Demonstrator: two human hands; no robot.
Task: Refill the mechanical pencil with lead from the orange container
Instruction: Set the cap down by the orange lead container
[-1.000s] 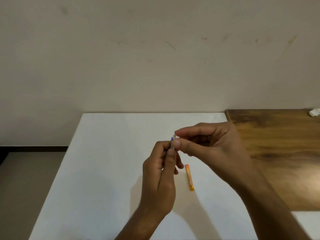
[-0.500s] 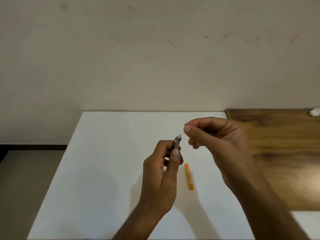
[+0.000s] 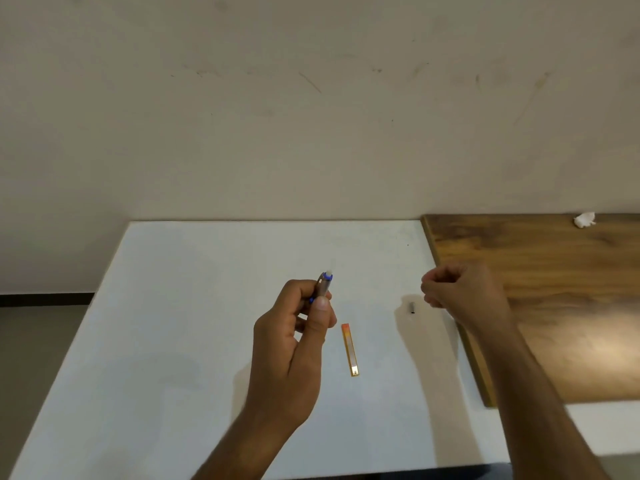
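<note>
My left hand (image 3: pixel 298 337) grips a grey mechanical pencil (image 3: pixel 324 286) with blue trim, its white eraser end pointing up and away. A slim orange lead container (image 3: pixel 349 349) lies flat on the white table (image 3: pixel 194 306), just right of that hand. A small grey metal cap (image 3: pixel 412 307) rests on the table farther right. My right hand (image 3: pixel 460 292) hovers beside the cap with its fingers curled shut and apart from it; nothing shows between them.
A brown wooden board (image 3: pixel 554 299) lies over the table's right side, with a crumpled white scrap (image 3: pixel 584 220) at its far corner. A beige wall stands behind. The table's left edge drops off to the floor.
My right hand pulled the cap off the pencil's end, moved right and set it on the table. The eraser is now exposed. The left hand stayed roughly in place.
</note>
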